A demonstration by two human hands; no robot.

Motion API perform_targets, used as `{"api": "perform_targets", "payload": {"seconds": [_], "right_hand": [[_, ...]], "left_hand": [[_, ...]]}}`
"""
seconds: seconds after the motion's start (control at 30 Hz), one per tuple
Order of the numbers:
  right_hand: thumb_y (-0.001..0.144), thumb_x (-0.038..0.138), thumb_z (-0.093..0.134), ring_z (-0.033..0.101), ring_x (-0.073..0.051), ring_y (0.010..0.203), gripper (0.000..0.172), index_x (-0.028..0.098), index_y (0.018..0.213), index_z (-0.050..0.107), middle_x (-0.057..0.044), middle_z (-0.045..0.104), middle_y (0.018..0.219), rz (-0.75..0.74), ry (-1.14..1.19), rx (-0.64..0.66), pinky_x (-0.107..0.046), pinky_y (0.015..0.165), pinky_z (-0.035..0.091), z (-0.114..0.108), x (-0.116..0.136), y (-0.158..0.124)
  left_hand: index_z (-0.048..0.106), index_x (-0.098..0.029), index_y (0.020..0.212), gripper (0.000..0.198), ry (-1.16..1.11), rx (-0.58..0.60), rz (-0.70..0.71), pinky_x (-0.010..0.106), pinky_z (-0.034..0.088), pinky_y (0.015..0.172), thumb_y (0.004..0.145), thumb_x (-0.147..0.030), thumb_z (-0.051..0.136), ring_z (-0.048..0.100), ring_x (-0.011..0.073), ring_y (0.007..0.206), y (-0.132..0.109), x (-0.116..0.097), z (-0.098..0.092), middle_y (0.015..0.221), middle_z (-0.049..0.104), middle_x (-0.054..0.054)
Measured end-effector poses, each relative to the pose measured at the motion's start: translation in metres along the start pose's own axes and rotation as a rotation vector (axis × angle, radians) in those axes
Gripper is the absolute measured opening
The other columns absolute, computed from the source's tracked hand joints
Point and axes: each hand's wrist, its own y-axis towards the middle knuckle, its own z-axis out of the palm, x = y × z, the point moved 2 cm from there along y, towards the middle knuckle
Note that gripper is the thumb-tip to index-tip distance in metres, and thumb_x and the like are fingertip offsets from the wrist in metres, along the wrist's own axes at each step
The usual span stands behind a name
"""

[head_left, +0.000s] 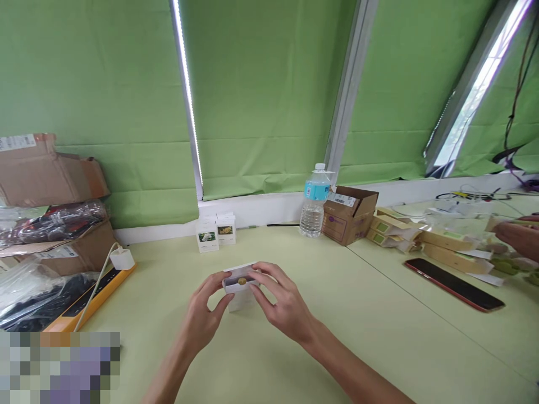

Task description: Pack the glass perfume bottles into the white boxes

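A small white box (241,303) stands on the pale green table (261,365) in front of me, its top facing up with a dark band and a round gold spot. My left hand (206,308) grips its left end between thumb and fingers. On the right end, my right hand (280,297) holds the box, with its fingers along the top edge. Behind it are small white boxes with flower pictures, one with a white flower (207,238) and one with a yellowish flower (226,230).
Cartons (46,174), plastic bags and an orange power strip (95,297) lie at left. A water bottle (314,202) and an open carton (349,216) stand behind. Rightward are yellowish boxes (450,241), a phone (455,283) and another person's hand (517,238).
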Motion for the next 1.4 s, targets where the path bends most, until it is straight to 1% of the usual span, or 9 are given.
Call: {"api": "perform_targets", "payload": {"seconds": [0.13, 0.5, 0.73, 0.93, 1.03, 1.1, 1.2, 1.3, 1.4], "right_hand": [[0.093, 0.016, 0.051, 0.058, -0.021, 0.108, 0.029, 0.023, 0.121, 0.059, -0.009, 0.059, 0.115, 0.060, 0.075, -0.029, -0.036, 0.091, 0.053, 0.000, 0.000, 0.000], [0.089, 0.024, 0.057, 0.060, -0.021, 0.106, 0.041, 0.027, 0.130, 0.052, -0.005, 0.065, 0.117, 0.259, 0.088, 0.189, -0.037, 0.092, 0.051, 0.003, 0.000, -0.001], [0.092, 0.022, 0.053, 0.061, -0.020, 0.103, 0.033, 0.025, 0.125, 0.056, -0.005, 0.066, 0.113, 0.188, 0.047, 0.178, -0.036, 0.090, 0.052, -0.001, 0.000, 0.002], [0.096, 0.018, 0.045, 0.060, -0.018, 0.104, 0.028, 0.026, 0.119, 0.059, -0.005, 0.063, 0.113, 0.135, 0.074, 0.065, -0.035, 0.090, 0.052, 0.005, -0.003, -0.002], [0.094, 0.019, 0.047, 0.061, -0.018, 0.094, 0.024, 0.025, 0.116, 0.055, -0.007, 0.060, 0.115, 0.251, 0.112, -0.041, -0.032, 0.076, 0.057, 0.009, -0.008, -0.005], [0.091, 0.021, 0.050, 0.060, -0.019, 0.094, 0.032, 0.025, 0.123, 0.049, -0.008, 0.056, 0.124, 0.335, 0.104, -0.055, -0.032, 0.069, 0.058, 0.009, -0.010, -0.005], [0.093, 0.019, 0.046, 0.059, -0.020, 0.103, 0.037, 0.026, 0.129, 0.047, -0.006, 0.057, 0.128, 0.329, 0.075, 0.041, -0.034, 0.077, 0.058, 0.007, -0.009, -0.003], [0.095, 0.022, 0.047, 0.058, -0.021, 0.108, 0.031, 0.026, 0.124, 0.055, -0.004, 0.065, 0.119, 0.196, 0.046, 0.167, -0.037, 0.090, 0.054, 0.004, -0.005, -0.001], [0.095, 0.030, 0.052, 0.058, -0.022, 0.111, 0.033, 0.025, 0.127, 0.056, -0.005, 0.065, 0.120, 0.127, 0.001, 0.212, -0.038, 0.092, 0.053, 0.002, -0.003, -0.001]], "left_hand": [[0.057, -0.029, 0.119, 0.031, -0.092, 0.009, -0.070, 0.036, 0.054, 0.096, 0.088, -0.030, 0.059, 0.064, 0.0176, 0.105, 0.003, 0.001, -0.003, 0.121, 0.064, 0.002], [0.046, -0.029, 0.123, 0.038, -0.216, -0.043, -0.119, 0.036, 0.051, 0.099, 0.088, -0.030, 0.060, 0.063, 0.0173, 0.110, 0.000, 0.006, 0.005, 0.119, 0.065, 0.002], [0.063, -0.028, 0.113, 0.024, 0.001, -0.051, -0.010, 0.038, 0.044, 0.104, 0.091, -0.031, 0.055, 0.052, 0.0218, 0.126, -0.002, 0.004, 0.009, 0.125, 0.063, 0.005], [0.070, -0.023, 0.095, 0.023, -0.106, -0.098, -0.111, 0.034, 0.047, 0.094, 0.092, -0.037, 0.051, 0.060, 0.0223, 0.111, -0.001, -0.007, 0.009, 0.113, 0.068, 0.007], [0.064, -0.022, 0.097, 0.021, -0.222, -0.165, -0.216, 0.032, 0.049, 0.085, 0.088, -0.040, 0.058, 0.064, 0.0209, 0.099, -0.003, -0.010, 0.010, 0.106, 0.069, 0.006], [0.056, -0.023, 0.108, 0.029, -0.310, -0.202, -0.288, 0.030, 0.050, 0.080, 0.085, -0.040, 0.062, 0.065, 0.0197, 0.094, -0.004, -0.010, 0.012, 0.102, 0.069, 0.005], [0.050, -0.024, 0.116, 0.037, -0.393, -0.176, -0.338, 0.029, 0.050, 0.076, 0.085, -0.041, 0.061, 0.066, 0.0190, 0.090, -0.002, -0.009, 0.014, 0.099, 0.070, 0.004], [0.059, -0.021, 0.103, 0.025, -0.357, -0.149, -0.305, 0.030, 0.049, 0.080, 0.086, -0.040, 0.059, 0.066, 0.0195, 0.091, 0.000, -0.009, 0.016, 0.100, 0.070, 0.006], [0.063, -0.021, 0.101, 0.024, -0.300, -0.168, -0.292, 0.032, 0.050, 0.084, 0.087, -0.039, 0.058, 0.065, 0.0211, 0.095, 0.000, -0.007, 0.016, 0.104, 0.069, 0.007]]}}
